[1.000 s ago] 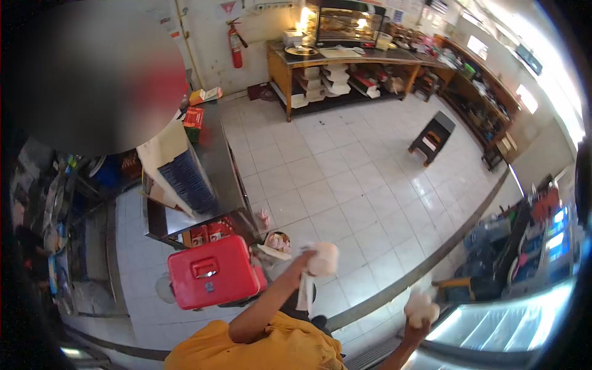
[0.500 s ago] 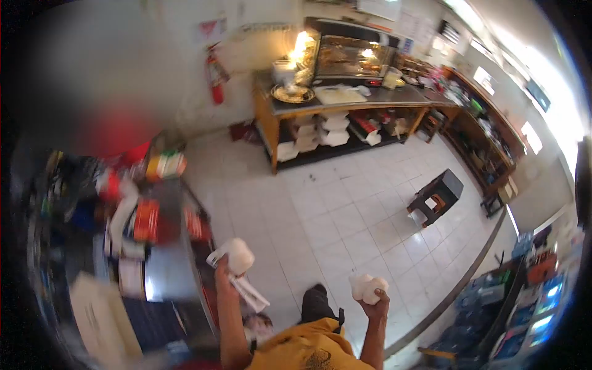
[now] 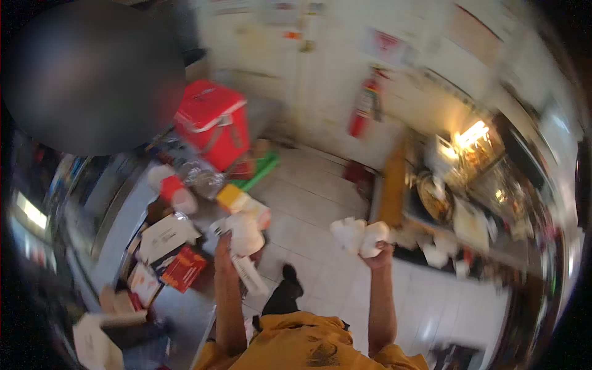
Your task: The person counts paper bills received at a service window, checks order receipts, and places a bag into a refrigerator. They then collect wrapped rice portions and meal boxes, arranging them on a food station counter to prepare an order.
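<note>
My left hand [image 3: 223, 248] is closed around a rounded white bundle [image 3: 245, 237]. A flat white strip [image 3: 250, 275] hangs below it from the same hand. My right hand [image 3: 378, 256] grips two rounded white pieces [image 3: 372, 239] side by side, held out over the floor. Motion blur hides whether these are paper rolls or something else. Beyond my left hand lies a yellow and white packet [image 3: 243, 205] on the counter's edge.
On the left, a metal counter [image 3: 179, 308] carries cartons, a red box [image 3: 184, 268] and a red cooler bag [image 3: 213, 126]. A fire extinguisher [image 3: 365, 105] hangs on the wall. To the right stands a wooden-edged table [image 3: 394, 185] with a lit display case [image 3: 499, 179].
The view has swung left, bringing the cooler bag and left counter into sight and shifting the display case right. Both hands keep their hold on the white things.
</note>
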`<act>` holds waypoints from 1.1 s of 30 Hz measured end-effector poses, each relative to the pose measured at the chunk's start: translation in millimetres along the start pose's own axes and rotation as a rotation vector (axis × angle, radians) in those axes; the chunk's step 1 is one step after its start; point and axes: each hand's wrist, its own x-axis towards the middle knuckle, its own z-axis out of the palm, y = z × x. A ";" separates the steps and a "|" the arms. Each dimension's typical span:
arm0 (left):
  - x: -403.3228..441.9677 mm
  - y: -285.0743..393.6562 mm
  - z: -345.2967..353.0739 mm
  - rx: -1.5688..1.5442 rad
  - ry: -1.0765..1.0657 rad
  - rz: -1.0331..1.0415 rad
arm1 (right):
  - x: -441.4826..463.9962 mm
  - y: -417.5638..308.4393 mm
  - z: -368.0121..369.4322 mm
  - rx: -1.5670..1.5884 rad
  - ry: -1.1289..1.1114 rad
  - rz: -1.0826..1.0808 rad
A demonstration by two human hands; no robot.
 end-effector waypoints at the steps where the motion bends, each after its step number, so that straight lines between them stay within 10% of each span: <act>1: 19.7 10.0 17.1 -0.049 0.052 0.044 | 62.0 -1.1 24.7 -0.028 -0.122 0.025; 19: 317.9 45.7 79.0 -0.082 0.702 0.499 | 743.8 128.4 151.5 -0.096 -0.574 0.887; 33: 391.1 6.9 143.9 -0.193 0.785 0.633 | 837.7 175.2 171.1 -0.168 -0.457 1.265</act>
